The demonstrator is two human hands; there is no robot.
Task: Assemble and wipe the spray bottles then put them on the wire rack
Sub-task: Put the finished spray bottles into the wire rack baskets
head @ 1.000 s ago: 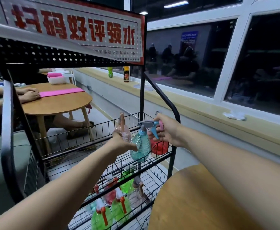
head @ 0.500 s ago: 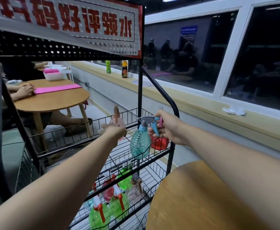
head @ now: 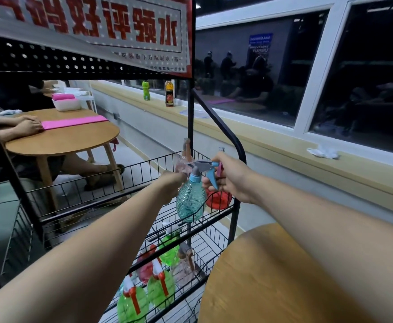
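Observation:
My right hand (head: pixel 231 179) grips the blue trigger head of a teal spray bottle (head: pixel 191 201), which hangs over the upper basket of the black wire rack (head: pixel 236 206). Just behind it, my left hand (head: pixel 171 183) holds a clear pinkish spray bottle (head: pixel 184 163) with a brownish nozzle, its body partly hidden by the teal one. A red spray bottle (head: pixel 219 200) stands at the basket's right end, half hidden by my right hand. The lower basket holds several green, red and clear spray bottles (head: pixel 159 289).
A round wooden table (head: pixel 284 283) edge lies at the bottom right. Another round table (head: pixel 69 141) with a pink cloth stands at the left, a person's hands resting on it. A red-lettered sign tops the rack. Bottles and a crumpled tissue (head: pixel 322 152) sit on the window ledge.
My left hand with the pinkish bottle has moved right and closer behind the teal bottle. The teal bottle has stayed over the upper basket in my right hand.

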